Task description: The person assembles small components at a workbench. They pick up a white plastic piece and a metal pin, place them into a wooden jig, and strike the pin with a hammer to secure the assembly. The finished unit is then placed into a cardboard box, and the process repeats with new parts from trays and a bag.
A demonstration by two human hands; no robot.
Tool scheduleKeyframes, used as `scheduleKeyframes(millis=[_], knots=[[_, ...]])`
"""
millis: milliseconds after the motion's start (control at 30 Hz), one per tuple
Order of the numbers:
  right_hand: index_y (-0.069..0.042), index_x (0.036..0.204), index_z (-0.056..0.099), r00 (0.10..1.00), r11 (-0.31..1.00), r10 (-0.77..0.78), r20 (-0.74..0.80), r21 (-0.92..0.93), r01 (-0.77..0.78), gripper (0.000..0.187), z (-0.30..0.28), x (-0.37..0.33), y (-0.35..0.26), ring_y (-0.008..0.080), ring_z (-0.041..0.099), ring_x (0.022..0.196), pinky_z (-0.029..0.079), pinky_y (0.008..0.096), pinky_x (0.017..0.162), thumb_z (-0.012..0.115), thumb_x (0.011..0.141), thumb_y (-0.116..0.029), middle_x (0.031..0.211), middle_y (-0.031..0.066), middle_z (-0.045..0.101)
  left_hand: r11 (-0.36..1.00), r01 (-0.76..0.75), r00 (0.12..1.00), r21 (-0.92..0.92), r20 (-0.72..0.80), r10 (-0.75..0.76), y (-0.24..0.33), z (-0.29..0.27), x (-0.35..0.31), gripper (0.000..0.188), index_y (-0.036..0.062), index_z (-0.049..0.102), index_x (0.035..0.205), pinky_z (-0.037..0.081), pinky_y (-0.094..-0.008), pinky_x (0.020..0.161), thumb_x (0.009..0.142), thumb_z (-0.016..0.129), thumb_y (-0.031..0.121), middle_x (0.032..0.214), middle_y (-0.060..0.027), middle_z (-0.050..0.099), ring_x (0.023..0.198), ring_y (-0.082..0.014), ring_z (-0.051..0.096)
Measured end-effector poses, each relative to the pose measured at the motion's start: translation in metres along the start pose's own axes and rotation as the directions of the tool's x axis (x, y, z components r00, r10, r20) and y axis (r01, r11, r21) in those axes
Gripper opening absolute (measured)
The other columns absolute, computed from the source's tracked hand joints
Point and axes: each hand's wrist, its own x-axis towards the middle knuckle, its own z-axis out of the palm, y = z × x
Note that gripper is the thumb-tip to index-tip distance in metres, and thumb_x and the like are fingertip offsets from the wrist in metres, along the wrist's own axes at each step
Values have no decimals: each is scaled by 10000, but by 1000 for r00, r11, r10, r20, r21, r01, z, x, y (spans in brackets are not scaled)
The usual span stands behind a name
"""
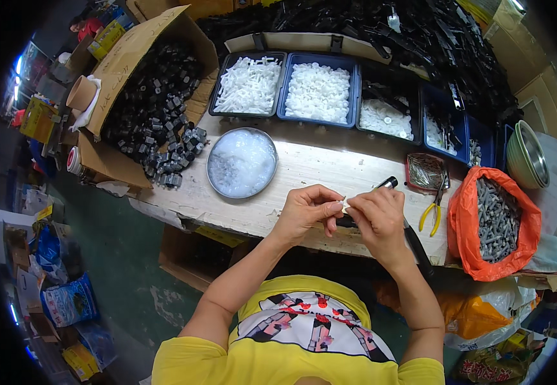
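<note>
Over the front of the workbench, my left hand (307, 212) and my right hand (381, 221) meet fingertip to fingertip. Between them they pinch a small white plastic piece (345, 204), mostly covered by the fingers, so its full shape is hidden. Under and beside my right hand lies a long black part (418, 251); a black end with a shiny tip (389, 183) shows past the knuckles. Whether these are one object I cannot tell. To the left of my hands stands a round metal bowl (242, 162) holding translucent whitish small pieces.
Bins of white parts (247, 85) line the back, before a heap of black parts (355, 22). A carton (156, 115) spills black pieces at left. On the right are yellow-handled pliers (430, 217), a red-rimmed tray (426, 172), an orange bag (459, 218) of grey parts and stacked bowls (527, 154).
</note>
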Motion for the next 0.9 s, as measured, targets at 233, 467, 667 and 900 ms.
scheduleKeyframes(millis=[233, 467, 667, 900], knots=[[-101, 797, 597, 998, 999, -2, 61, -45, 5, 143, 8, -12, 6, 184, 506, 742, 303, 366, 716, 673, 680, -72, 764, 2, 567, 688, -303, 942, 660, 101, 319, 7, -10, -4, 206, 6, 625, 963, 443, -221, 555, 767, 662, 58, 818, -61, 615, 680, -116, 554], [-115, 815, 613, 954, 994, -9, 299, -103, 42, 140, 18, -22, 12, 188, 476, 791, 284, 383, 719, 649, 682, -95, 757, 4, 520, 247, -356, 904, 901, 265, 336, -3, -16, -8, 308, 79, 645, 929, 330, -337, 801, 639, 732, 134, 927, -36, 557, 900, -215, 446], [-110, 837, 624, 952, 999, 1, 306, -38, 12, 146, 12, -20, 13, 191, 475, 787, 278, 375, 718, 632, 693, -93, 763, 11, 519, 144, -350, 911, 925, 301, 281, -3, -8, -5, 262, 80, 630, 874, 299, -365, 795, 639, 720, 151, 902, -36, 529, 897, -226, 438], [-102, 840, 624, 976, 995, 101, 194, -44, -94, 129, -9, -17, 37, 186, 490, 791, 288, 356, 707, 639, 711, -99, 763, 16, 522, -275, -390, 918, 879, 395, -41, 23, 17, 11, 199, 74, 625, 800, 303, -394, 759, 666, 693, 205, 841, -61, 529, 878, -241, 450]])
